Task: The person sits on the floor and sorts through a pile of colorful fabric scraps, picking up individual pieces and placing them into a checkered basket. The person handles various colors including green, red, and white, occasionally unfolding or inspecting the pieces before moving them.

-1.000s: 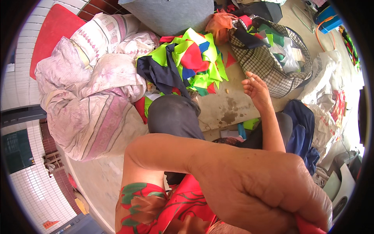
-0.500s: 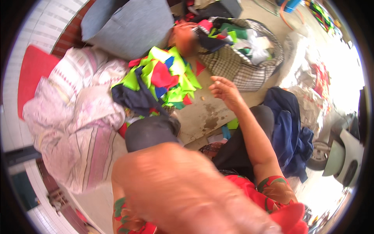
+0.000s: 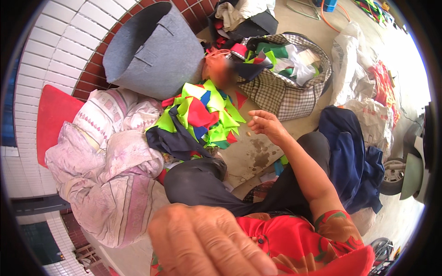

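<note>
My left hand [image 3: 207, 239] is very close to the view at the lower edge, its back and bent knuckles showing. Its fingertips are hidden, so what they touch cannot be seen. Above the floor, in front of my right knee, my right hand [image 3: 267, 125] hangs with loosely bent fingers and nothing visible in them. A heap of cloth scraps [image 3: 195, 115] in lime, red, blue and dark navy lies to its left. Just beyond the hand stands a checked bag [image 3: 285, 99], stuffed with green, white and dark cloth pieces.
A grey felt bin [image 3: 161, 60] leans by the tiled wall. Pale patterned bundled cloth [image 3: 124, 184] fills the left. Navy cloth [image 3: 345, 147] lies by my right knee, with white sacks [image 3: 352, 69] beyond it. A wheeled vehicle [image 3: 412, 170] stands far right.
My left hand has drawn down and back toward the lower edge, uncovering my lap and red shirt. The view has shifted upward slightly. My right hand keeps its pose.
</note>
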